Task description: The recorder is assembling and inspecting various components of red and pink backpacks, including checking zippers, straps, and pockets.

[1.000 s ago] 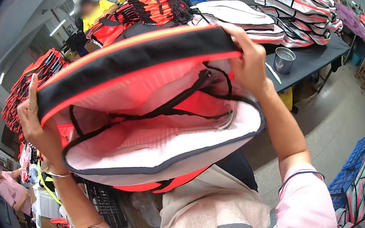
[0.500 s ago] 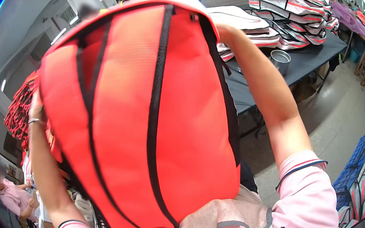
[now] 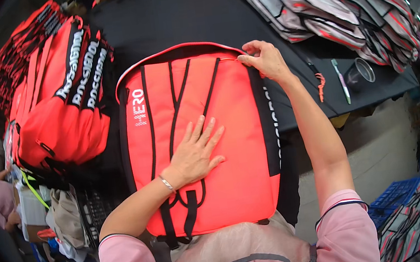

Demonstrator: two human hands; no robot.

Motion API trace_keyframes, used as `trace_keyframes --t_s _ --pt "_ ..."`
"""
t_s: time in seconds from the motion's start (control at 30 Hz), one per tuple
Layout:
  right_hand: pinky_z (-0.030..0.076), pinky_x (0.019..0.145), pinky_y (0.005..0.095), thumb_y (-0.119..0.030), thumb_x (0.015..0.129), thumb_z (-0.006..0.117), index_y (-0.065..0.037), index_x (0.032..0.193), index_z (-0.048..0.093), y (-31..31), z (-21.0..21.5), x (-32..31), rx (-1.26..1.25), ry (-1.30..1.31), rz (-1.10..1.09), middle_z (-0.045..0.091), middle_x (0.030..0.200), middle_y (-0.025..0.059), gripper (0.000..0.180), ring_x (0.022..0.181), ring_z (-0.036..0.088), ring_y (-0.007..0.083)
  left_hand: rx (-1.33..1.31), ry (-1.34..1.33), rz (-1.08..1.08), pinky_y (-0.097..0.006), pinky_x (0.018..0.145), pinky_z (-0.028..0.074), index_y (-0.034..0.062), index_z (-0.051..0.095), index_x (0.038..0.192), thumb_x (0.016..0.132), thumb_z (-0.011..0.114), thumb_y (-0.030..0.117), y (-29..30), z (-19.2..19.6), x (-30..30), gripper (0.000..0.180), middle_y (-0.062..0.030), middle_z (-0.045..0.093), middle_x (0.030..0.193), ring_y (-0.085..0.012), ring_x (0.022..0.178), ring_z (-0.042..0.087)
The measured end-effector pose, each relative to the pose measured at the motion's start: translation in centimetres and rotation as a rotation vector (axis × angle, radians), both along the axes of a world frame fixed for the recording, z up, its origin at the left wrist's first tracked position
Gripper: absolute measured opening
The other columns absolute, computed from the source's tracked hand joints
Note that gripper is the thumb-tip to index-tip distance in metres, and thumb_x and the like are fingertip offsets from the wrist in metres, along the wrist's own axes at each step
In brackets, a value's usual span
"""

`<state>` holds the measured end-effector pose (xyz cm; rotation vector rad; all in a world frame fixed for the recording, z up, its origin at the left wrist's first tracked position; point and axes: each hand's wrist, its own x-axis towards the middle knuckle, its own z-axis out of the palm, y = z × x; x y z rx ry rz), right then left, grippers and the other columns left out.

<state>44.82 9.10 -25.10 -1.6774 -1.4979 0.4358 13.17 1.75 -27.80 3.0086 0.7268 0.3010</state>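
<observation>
Beneath and beyond a bright coral-red fabric backpack with black trim [image 3: 238, 148], a broad table covered in smooth black cloth [image 3: 170, 20] spreads out. To the backpack's left stands a tall heap of coral-red and black bags with white lettering [image 3: 60, 131]. Beyond its upper right lie floppy piles of pale grey bags with coral stripes and black edging [image 3: 304, 4]. Well off to its lower right is a blue plastic lattice crate [image 3: 392, 200]. The backpack lies directly in front of the person, black-edged straps facing up, its lower end close to a beige patterned apron [image 3: 235, 247]. The left hand [image 3: 194, 156] rests palm down on the middle of the backpack, fingers spread. The right hand [image 3: 269, 63] is at the backpack's upper right corner, fingers bent, thumb by the rim; whether they pinch the edge cannot be told. Right of the backpack are a dark metal cup [image 3: 360, 75], a slim white-and-green stick [image 3: 341, 82] and, nearer, a thin black tool with an orange end [image 3: 318, 82].
</observation>
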Motion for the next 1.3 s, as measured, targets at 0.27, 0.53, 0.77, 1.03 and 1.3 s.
trace_keyframes --t_s 0.27,0.53,0.77,1.03,1.3 --pt "0.049 0.088 0.047 -0.029 0.09 0.063 -0.003 0.104 0.067 5.0 -4.8 -1.8 0.044 -0.399 -0.124 0.061 0.105 0.0228 0.029 0.102 0.059 0.041 -0.366 -0.448 -0.028 -0.039 0.087 0.055 0.0054 0.047 0.139 0.088 0.067 0.01 0.2 -3.2 -2.0 0.055 -0.0188 0.045 0.143 -0.0335 0.116 0.06" --pt "0.049 0.088 0.048 -0.033 0.096 0.055 -0.008 0.11 0.065 4.5 -5.6 -2.6 -0.085 -0.349 -0.207 0.059 0.112 0.0179 0.031 0.105 0.059 0.0397 -0.24 -0.499 0.234 -0.036 0.06 0.054 0.0042 0.061 0.119 0.088 0.064 0.004 6.5 -0.4 1.0 0.03 -0.0124 0.057 0.108 -0.0259 0.071 0.065" --pt "0.05 0.087 0.0462 -0.034 0.095 0.057 -0.006 0.109 0.066 3.9 -5.4 -1.9 -0.046 -0.316 -0.232 0.061 0.109 0.0178 0.032 0.104 0.06 0.0381 -0.031 -0.224 0.154 -0.04 0.058 0.051 0.0057 0.06 0.096 0.09 0.063 0.013 8.1 -1.0 2.1 0.01 -0.0099 0.057 0.096 -0.0285 0.071 0.062" --pt "0.047 0.088 0.0442 -0.031 0.09 0.063 -0.008 0.101 0.07 -2.5 -6.6 3.9 0.34 -0.213 -0.394 0.065 0.101 0.0139 0.026 0.098 0.06 0.0347 -0.205 -0.447 0.182 -0.044 0.066 0.047 0.0024 0.052 0.093 0.09 0.058 0.005 7.5 -2.8 0.9 0.007 -0.0142 0.054 0.092 -0.0365 0.082 0.058" --pt "0.047 0.091 0.0435 -0.028 0.092 0.061 -0.003 0.102 0.07 -8.5 -9.0 17.8 0.137 -0.62 -0.7 0.065 0.105 0.0154 0.028 0.098 0.06 0.0345 -0.292 -0.434 0.211 -0.044 0.066 0.046 0.0014 0.052 0.093 0.091 0.057 0.004 7.4 -2.5 2.0 0.007 -0.0157 0.053 0.091 -0.0375 0.081 0.057"
